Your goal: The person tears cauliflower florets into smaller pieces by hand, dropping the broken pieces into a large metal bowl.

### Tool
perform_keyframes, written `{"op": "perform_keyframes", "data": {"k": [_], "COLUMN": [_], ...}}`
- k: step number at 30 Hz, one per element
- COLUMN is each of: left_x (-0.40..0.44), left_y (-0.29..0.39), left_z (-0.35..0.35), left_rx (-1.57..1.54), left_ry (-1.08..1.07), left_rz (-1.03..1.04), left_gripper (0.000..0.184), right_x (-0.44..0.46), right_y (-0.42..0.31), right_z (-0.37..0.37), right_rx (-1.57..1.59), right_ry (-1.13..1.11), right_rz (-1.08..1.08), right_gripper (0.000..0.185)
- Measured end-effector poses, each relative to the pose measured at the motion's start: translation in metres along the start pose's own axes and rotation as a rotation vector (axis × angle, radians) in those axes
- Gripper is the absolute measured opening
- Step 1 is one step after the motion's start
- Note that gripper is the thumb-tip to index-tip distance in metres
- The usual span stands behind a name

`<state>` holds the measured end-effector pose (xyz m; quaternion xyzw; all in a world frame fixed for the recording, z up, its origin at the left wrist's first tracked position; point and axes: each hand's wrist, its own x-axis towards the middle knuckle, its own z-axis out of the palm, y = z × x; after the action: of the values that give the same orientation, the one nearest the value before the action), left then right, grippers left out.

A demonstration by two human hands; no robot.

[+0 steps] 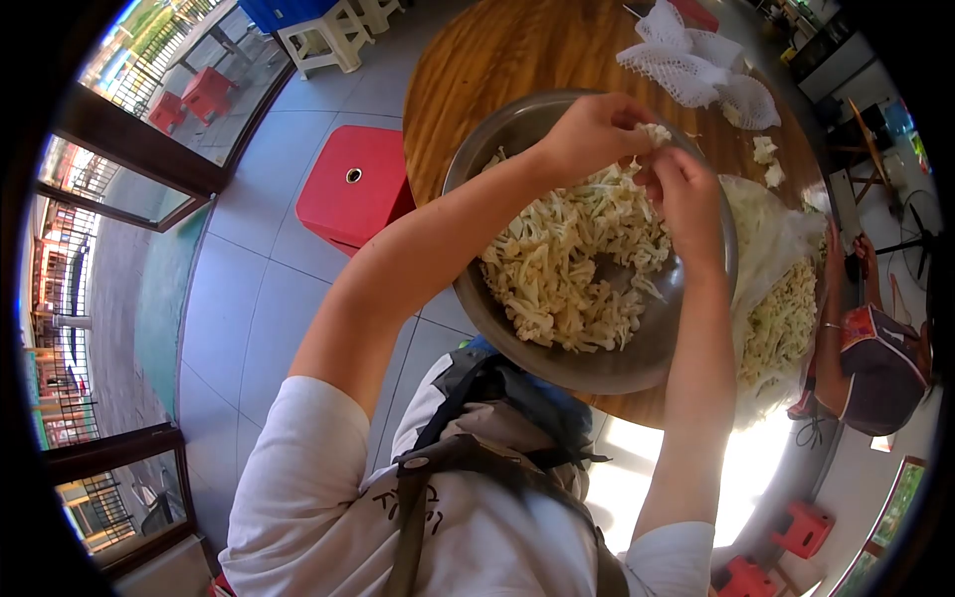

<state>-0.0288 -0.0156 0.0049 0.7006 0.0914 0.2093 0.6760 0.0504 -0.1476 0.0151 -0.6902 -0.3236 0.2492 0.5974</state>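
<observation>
Both of my hands meet above the far right part of a wide metal basin [468,189]. A small pale cauliflower floret [657,132] sits between them at the fingertips. My left hand [597,134] reaches across the basin, fingers closed on the floret from the left. Just below and to the right, my right hand [684,194] is pinched, thumb and fingers together against the same floret. Cut cauliflower pieces [567,264] fill much of the basin, with bare metal showing at its lower right.
The basin stands on a round wooden table [458,75]. White foam netting [686,60] and cauliflower bits [764,149] lie beyond it. At right is a clear plastic bag [781,308] of cauliflower, with another person's arm [828,328] beside it. A red stool [348,189] stands left.
</observation>
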Motion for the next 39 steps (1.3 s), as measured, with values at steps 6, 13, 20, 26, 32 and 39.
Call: {"op": "perform_keyframes", "data": {"k": [6, 13, 20, 26, 32, 39], "left_x": [0.003, 0.005, 0.004, 0.003, 0.002, -0.001], "left_y": [-0.001, -0.004, -0.015, -0.015, -0.01, -0.006], "left_z": [-0.003, -0.003, 0.002, 0.002, 0.006, 0.007], "left_rx": [-0.281, -0.378, 0.16, 0.23, 0.062, -0.048], "left_ry": [0.012, -0.006, 0.111, 0.103, 0.111, 0.101], "left_rz": [-0.099, -0.099, 0.073, 0.107, 0.07, 0.026], "left_gripper": [0.029, 0.029, 0.034, 0.039, 0.045, 0.042], "right_x": [0.002, 0.005, 0.009, 0.011, 0.012, 0.013], "right_y": [0.0, 0.007, 0.011, 0.014, 0.012, 0.011], "right_z": [-0.003, -0.007, 0.0, -0.003, -0.004, -0.007], "right_rx": [0.317, 0.445, 0.123, 0.085, 0.214, 0.305], "right_ry": [-0.061, -0.142, 0.102, 0.071, 0.102, 0.08], "right_rz": [0.057, 0.042, -0.049, -0.067, -0.07, -0.021], "right_gripper": [0.016, 0.019, 0.024, 0.028, 0.028, 0.025]}}
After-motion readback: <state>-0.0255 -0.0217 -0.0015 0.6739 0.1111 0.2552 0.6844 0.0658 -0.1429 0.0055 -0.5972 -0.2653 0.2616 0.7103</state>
